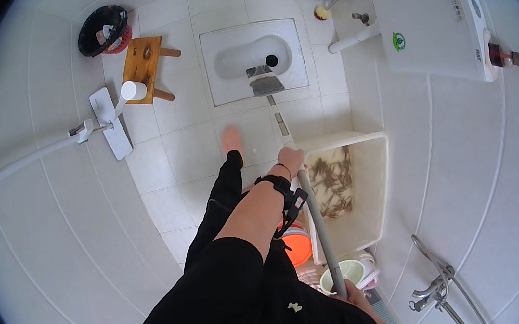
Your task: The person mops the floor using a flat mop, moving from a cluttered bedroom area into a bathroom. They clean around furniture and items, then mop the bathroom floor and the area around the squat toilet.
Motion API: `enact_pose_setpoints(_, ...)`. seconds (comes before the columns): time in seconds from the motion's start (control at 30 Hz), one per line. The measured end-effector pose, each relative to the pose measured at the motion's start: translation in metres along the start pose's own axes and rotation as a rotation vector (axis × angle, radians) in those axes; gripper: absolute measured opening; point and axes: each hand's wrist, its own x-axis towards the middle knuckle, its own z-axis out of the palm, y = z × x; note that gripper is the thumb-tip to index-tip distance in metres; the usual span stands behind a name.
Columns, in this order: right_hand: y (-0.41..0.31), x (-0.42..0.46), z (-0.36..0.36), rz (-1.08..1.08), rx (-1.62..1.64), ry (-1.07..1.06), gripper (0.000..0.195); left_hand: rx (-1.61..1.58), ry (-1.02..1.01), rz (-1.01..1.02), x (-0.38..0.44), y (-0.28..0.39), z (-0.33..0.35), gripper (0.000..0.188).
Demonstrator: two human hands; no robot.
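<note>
My left hand (291, 158) grips the upper-middle part of a long-handled mop (317, 223) with a grey pole. Lower down, near my body, my right hand (354, 297) is closed round the pole's end. The flat grey mop head (266, 85) rests at the near edge of a white squat toilet (227, 87) set in the tiled floor. Beside my left hand stands a large cream plastic tub (384, 165), with many thin brown things, perhaps shrimp or small fish, on its bottom.
A wooden stool (141, 67) and a lined waste basket (118, 43) are at the upper left. An orange-topped bucket (296, 250) and a pale green basin (356, 269) stand below the tub. A toilet brush (323, 12) leans by the wall; a shower tap (429, 292) is lower right.
</note>
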Motion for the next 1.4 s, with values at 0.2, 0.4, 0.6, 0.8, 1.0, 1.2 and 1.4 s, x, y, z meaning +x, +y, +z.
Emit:
enact_pose_setpoints(0.2,-0.028,-0.018,-0.001,0.106,0.119,-0.026,0.025,-0.034,-0.017,-0.014,-0.005,0.021,0.010,0.017)
enact_pose_setpoints(0.4,-0.045,-0.052,0.007,0.155,0.222,-0.009,0.025,1.273,-0.283,0.566,0.044,0.066,-0.018,0.016)
enact_pose_setpoints(0.6,-0.049,-0.060,0.018,0.233,0.318,0.030,0.026,0.206,-0.044,-0.120,0.061,0.118,-0.015,0.009)
enact_pose_setpoints(0.8,-0.055,-0.042,0.013,0.088,0.241,-0.015,0.027,1.304,-0.417,0.832,0.090,0.060,-0.061,0.013)
enact_pose_setpoints(1.0,-0.127,0.033,0.004,0.048,0.195,-0.087,0.022,0.186,-0.086,-0.073,-0.063,0.066,0.019,0.016)
enact_pose_setpoints(1.2,-0.151,0.062,0.017,0.025,0.268,-0.138,0.014,0.140,0.006,-0.157,-0.077,0.088,0.009,0.017)
enact_pose_setpoints(1.4,-0.143,-0.012,0.000,-0.034,0.071,-0.063,0.025,0.205,-0.053,-0.032,-0.002,0.086,-0.010,0.011)
